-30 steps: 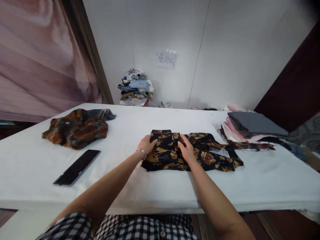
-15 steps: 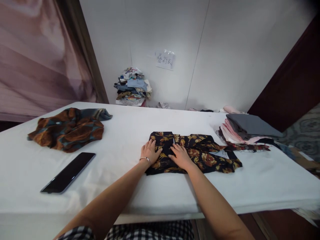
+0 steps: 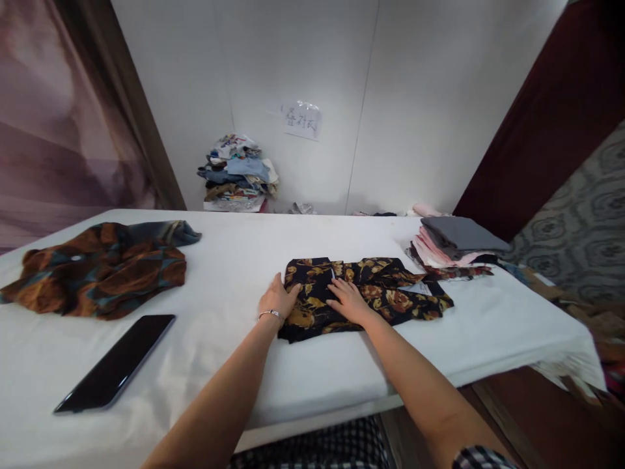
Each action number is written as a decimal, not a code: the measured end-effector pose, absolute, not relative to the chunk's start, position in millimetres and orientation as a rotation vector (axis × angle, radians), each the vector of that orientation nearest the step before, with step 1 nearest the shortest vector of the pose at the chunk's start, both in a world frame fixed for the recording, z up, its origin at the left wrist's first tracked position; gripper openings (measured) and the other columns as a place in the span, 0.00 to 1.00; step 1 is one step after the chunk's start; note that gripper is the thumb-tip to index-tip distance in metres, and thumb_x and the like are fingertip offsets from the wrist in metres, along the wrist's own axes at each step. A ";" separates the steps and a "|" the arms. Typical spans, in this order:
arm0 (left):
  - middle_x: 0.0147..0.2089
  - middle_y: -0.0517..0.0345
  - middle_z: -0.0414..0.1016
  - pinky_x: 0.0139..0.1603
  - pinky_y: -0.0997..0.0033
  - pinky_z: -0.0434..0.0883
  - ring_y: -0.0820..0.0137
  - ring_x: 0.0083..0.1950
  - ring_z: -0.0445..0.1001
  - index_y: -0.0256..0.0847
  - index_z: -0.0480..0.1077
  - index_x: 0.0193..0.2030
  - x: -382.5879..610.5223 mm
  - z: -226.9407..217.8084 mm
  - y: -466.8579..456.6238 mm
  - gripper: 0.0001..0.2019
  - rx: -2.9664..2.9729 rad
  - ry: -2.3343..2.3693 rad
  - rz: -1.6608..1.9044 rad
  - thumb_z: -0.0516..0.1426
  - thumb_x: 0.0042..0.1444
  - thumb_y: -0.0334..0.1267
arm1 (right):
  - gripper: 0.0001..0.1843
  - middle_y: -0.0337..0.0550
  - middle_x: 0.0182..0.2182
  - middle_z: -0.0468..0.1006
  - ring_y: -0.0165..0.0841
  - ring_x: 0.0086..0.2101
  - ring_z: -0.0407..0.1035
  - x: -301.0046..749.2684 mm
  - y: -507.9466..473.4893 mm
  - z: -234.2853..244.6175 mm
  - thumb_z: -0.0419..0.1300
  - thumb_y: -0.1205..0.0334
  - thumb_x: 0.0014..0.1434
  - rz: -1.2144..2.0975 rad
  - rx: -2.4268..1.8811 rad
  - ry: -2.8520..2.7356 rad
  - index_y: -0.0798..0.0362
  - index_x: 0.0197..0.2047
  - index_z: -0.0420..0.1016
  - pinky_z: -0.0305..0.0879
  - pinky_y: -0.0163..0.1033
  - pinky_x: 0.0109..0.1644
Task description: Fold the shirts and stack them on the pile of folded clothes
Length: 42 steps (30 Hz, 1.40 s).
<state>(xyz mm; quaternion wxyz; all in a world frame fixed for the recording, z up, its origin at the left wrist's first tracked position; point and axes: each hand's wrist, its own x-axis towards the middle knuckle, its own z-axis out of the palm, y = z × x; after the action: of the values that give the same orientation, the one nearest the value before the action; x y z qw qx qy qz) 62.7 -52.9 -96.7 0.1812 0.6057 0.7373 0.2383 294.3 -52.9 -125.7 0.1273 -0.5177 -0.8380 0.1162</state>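
A black shirt with a gold and rust flower print (image 3: 390,293) lies partly folded on the white table (image 3: 234,273), just ahead of me. My left hand (image 3: 277,299), a thin bracelet on its wrist, rests flat on the shirt's left edge with the fingers stretched out. My right hand (image 3: 347,301) lies flat on the middle of the folded part, fingers spread and pressing on the cloth. Neither hand grips anything.
A crumpled brown and teal garment (image 3: 97,267) lies at the table's left. A dark phone (image 3: 114,371) sits near the front left edge. A stack of folded clothes (image 3: 454,244) stands at the right, and another clothes heap (image 3: 237,172) lies by the wall.
Both hands have slid down the shirt from its collar end towards me and now lie flat. The camera has swung to the right.
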 end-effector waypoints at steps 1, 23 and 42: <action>0.59 0.38 0.70 0.53 0.54 0.67 0.51 0.56 0.71 0.35 0.52 0.66 63.0 -95.3 -54.0 0.37 1.708 2.082 0.651 0.51 0.55 0.57 | 0.31 0.49 0.67 0.54 0.42 0.67 0.44 294.4 -53.4 -125.8 0.44 0.44 0.66 0.325 -1.502 -2.436 0.51 0.66 0.59 0.39 0.54 0.68; 0.50 0.43 0.76 0.48 0.59 0.71 0.54 0.50 0.75 0.43 0.60 0.62 -63.7 -68.1 -67.7 0.29 1.613 2.237 0.731 0.56 0.52 0.40 | 0.31 0.40 0.65 0.59 0.38 0.64 0.54 155.9 -62.4 -90.5 0.60 0.51 0.56 1.081 -1.021 -1.856 0.44 0.63 0.64 0.51 0.47 0.67; 0.49 0.47 0.77 0.45 0.66 0.73 0.67 0.42 0.78 0.38 0.58 0.63 90.8 -17.2 -41.9 0.31 1.591 1.231 0.965 0.59 0.54 0.43 | 0.32 0.47 0.52 0.76 0.42 0.52 0.70 234.3 -88.3 -78.8 0.46 0.40 0.61 1.572 -0.992 -0.992 0.49 0.61 0.65 0.65 0.52 0.57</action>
<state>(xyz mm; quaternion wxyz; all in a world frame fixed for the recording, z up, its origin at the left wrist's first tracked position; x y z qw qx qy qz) 90.8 -41.9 -17.2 0.4399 0.6405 0.4954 0.3883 234.3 -88.3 -78.8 0.4944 -0.4093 -0.4092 0.6485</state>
